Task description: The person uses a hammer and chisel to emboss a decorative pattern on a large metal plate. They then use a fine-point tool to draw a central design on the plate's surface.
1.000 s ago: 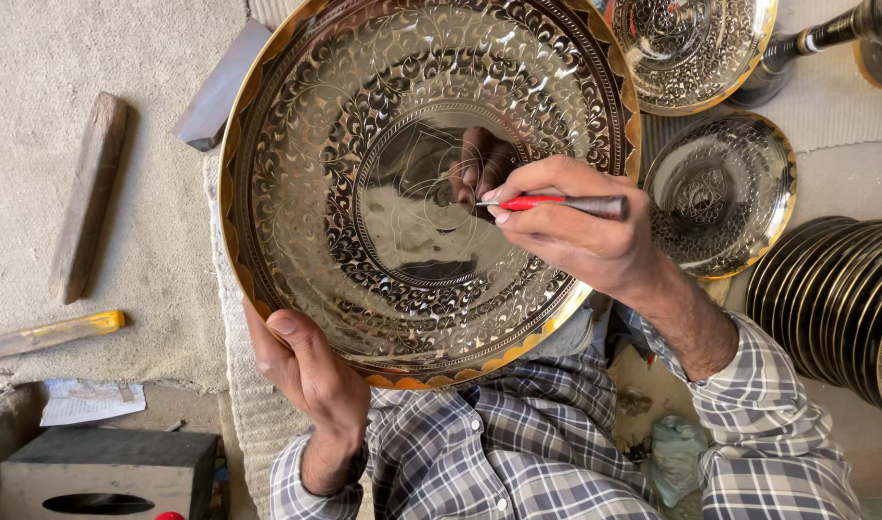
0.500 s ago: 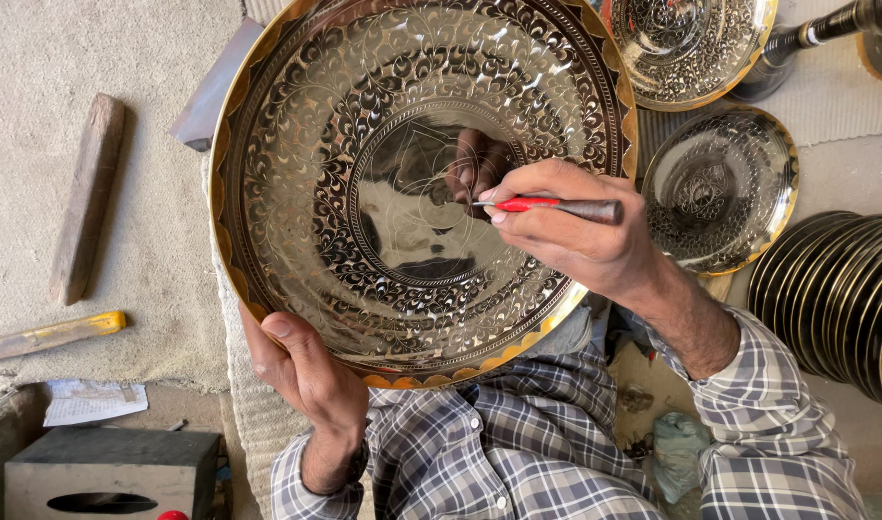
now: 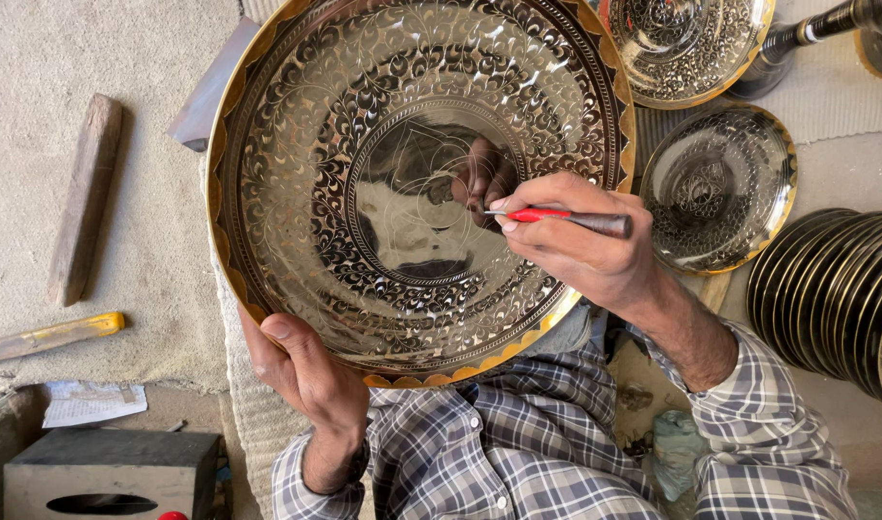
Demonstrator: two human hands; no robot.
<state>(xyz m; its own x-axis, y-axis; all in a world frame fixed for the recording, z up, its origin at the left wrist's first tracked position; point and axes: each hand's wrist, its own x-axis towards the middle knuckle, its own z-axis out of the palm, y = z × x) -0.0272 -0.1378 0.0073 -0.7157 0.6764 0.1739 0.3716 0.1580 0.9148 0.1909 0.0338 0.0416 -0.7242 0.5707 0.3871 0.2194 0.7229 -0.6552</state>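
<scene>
- the large engraved brass tray (image 3: pixel 364 125) fills the middle of the view, propped on your lap against your plaid shirt (image 3: pixel 518 453); tilted toward you like this, its polished centre faces your eyes and mirrors your fingers.
- the stack of dark plates (image 3: pixel 836 299) stands on edge at the right, well apart from the tray, so that side is crowded.
- two smaller engraved dishes lie beyond the tray's right rim: one (image 3: pixel 720 183) just beside your right wrist, another (image 3: pixel 691 39) above it, near the tray's edge. there is little room to swing your elbow outward.
- your left hand (image 3: pixel 301 371) is closed on the tray's lower rim, thumb over the scalloped gold border, which looks to steady the tray against the tool's push.
- your right hand (image 3: pixel 576 241) is closed around the red-handled engraving tool (image 3: pixel 557 218), pinched like a pen, its heel resting on the patterned band, its tip touching the smooth centre.
- the wooden block (image 3: pixel 85 197) and yellow-tipped stick (image 3: pixel 51 335) lie on the carpet at the left, well apart; that side has the open room.
- a grey box (image 3: pixel 109 472) sits at the lower left corner.
</scene>
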